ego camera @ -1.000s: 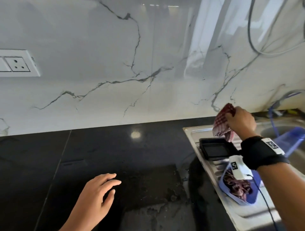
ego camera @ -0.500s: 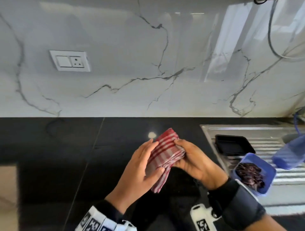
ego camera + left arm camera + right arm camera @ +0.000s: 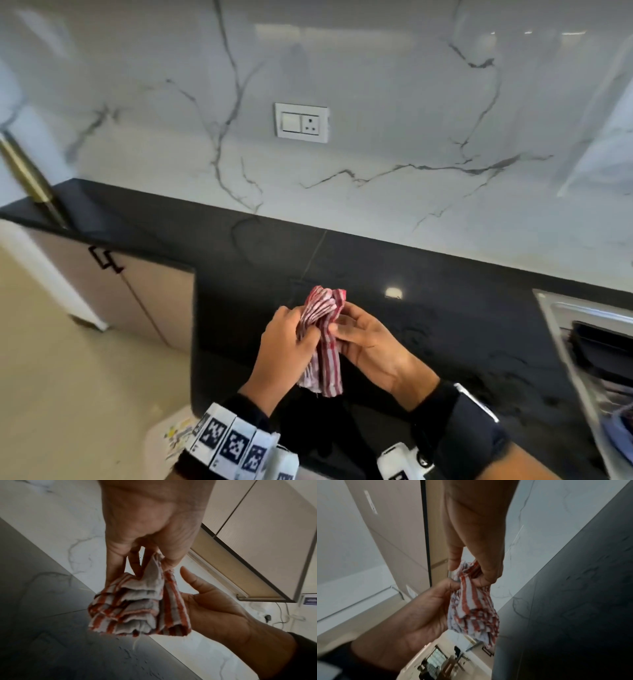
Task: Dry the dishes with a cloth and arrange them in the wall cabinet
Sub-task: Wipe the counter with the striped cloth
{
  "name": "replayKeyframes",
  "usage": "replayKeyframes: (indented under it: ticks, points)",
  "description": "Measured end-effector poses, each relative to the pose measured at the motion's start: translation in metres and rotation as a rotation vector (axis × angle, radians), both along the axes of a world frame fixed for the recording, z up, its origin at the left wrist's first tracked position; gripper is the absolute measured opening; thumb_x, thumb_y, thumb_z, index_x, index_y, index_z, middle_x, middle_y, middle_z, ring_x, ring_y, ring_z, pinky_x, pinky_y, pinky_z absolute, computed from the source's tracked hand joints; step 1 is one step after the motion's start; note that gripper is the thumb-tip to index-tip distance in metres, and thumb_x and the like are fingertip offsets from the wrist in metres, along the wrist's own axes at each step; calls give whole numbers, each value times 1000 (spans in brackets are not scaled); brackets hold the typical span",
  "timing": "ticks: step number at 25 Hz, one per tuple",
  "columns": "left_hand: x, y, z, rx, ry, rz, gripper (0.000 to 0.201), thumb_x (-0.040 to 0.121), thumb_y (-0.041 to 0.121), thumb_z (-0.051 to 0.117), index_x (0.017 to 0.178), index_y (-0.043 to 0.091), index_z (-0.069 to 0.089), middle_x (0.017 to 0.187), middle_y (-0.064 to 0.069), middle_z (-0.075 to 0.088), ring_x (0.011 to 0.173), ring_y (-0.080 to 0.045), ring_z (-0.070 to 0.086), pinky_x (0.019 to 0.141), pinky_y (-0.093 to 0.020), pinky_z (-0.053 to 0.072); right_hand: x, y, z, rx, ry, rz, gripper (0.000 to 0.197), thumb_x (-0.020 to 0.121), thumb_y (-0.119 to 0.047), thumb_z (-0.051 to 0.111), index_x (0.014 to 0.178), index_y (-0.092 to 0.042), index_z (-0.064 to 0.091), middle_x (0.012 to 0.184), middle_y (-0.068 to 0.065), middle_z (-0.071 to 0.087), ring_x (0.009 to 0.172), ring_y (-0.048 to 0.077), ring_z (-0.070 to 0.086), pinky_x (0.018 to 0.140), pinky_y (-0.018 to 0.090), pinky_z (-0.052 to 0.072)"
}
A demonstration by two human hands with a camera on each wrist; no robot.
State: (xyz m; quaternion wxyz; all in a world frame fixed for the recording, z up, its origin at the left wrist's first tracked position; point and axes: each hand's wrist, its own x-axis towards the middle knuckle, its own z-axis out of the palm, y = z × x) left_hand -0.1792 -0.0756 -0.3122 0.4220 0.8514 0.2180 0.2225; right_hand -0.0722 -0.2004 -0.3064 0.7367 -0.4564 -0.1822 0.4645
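A red-and-white striped cloth (image 3: pixel 322 335) hangs bunched between both hands above the black counter (image 3: pixel 445 325). My left hand (image 3: pixel 291 342) pinches its folds from the left; in the left wrist view the fingers curl into the cloth (image 3: pixel 137 601). My right hand (image 3: pixel 363 339) holds the cloth's right side with thumb and fingers; the right wrist view shows them pinching the cloth (image 3: pixel 474 604) near its top. A black tray (image 3: pixel 603 349) lies on the steel sink drainboard (image 3: pixel 555 308) at the far right, half cut off. Wall cabinet doors (image 3: pixel 267 531) show overhead.
A white marble backsplash with a switch socket (image 3: pixel 301 122) runs behind the counter. The counter ends at the left, with beige base cabinets (image 3: pixel 144 291) and tiled floor (image 3: pixel 68 377) beyond. A brass pole (image 3: pixel 30 178) leans at the far left.
My right hand carried the cloth from the sink to the counter's middle, and my left hand rose to take it too. The view swung left and the cloth is now bunched tighter.
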Motion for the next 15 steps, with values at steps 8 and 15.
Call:
replayKeyframes:
  ticks: [8,15]
  points:
    - [-42,79,-28,-421,59,251,30,76,28,50,91,10,67,86,-12,70,83,-30,67,79,-49,52,-16,94,-27,-421,-339,-74,40,83,13,60,114,-11,57,99,11,69,83,21,69,67,33,56]
    - [-40,164,-55,-966,66,242,17,98,11,54,112,15,61,103,-10,73,87,-21,72,61,-33,57,47,204,-48,-683,-866,-68,32,79,8,60,105,-10,64,92,5,70,87,21,67,76,22,53]
